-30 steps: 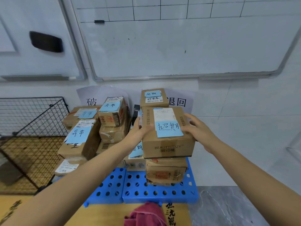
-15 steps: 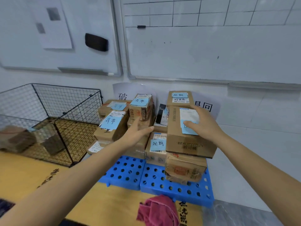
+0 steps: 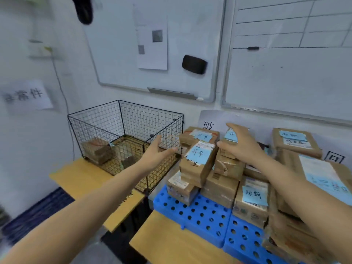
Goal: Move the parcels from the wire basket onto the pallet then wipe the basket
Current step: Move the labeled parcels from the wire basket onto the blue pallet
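Whiteboard (image 3: 285, 82) wall, left hand (image 3: 155, 156) released before basket (image 3: 125, 119) parcels (image 3: 98, 150), right hand (image 3: 241, 145) released above pallet (image 3: 200, 212)

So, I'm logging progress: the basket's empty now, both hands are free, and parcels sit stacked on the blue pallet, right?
Not quite: the basket is not empty. The head view shows a larger parcel by its left wall and a smaller parcel nearer the middle. The rest holds: left hand and right hand are free, and stacked parcels sit on the blue pallet.
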Demonstrator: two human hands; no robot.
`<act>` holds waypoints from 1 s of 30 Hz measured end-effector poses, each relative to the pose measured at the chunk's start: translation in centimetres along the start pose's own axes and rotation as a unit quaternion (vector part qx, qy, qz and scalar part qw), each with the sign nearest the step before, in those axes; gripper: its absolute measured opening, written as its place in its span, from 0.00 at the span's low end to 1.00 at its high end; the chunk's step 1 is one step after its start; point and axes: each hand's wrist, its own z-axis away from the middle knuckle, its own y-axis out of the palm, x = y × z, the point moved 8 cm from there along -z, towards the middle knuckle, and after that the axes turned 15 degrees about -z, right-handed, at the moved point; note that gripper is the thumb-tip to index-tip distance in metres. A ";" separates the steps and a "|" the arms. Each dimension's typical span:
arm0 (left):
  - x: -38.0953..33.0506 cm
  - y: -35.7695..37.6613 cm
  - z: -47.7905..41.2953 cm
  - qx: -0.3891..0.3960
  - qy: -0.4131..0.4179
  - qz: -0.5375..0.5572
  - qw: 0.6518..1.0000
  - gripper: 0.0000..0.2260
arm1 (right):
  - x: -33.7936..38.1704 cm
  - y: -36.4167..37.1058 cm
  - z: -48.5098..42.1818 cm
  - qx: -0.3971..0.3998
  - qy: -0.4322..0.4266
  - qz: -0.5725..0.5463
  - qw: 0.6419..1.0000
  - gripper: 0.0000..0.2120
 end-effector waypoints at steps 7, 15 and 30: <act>8.6 -10.5 -1.0 -0.031 -0.028 -0.045 0.998 0.39 | 7.5 12.9 -6.1 0.061 -0.046 -0.035 0.996 0.36; 16.3 -19.6 -1.9 -0.067 -0.058 -0.049 0.995 0.38 | 14.4 25.6 -9.9 0.119 -0.085 -0.073 0.987 0.34; 22.4 -24.7 -9.6 -0.061 -0.044 -0.080 0.994 0.38 | 19.7 37.6 -21.2 0.147 -0.130 -0.019 0.980 0.36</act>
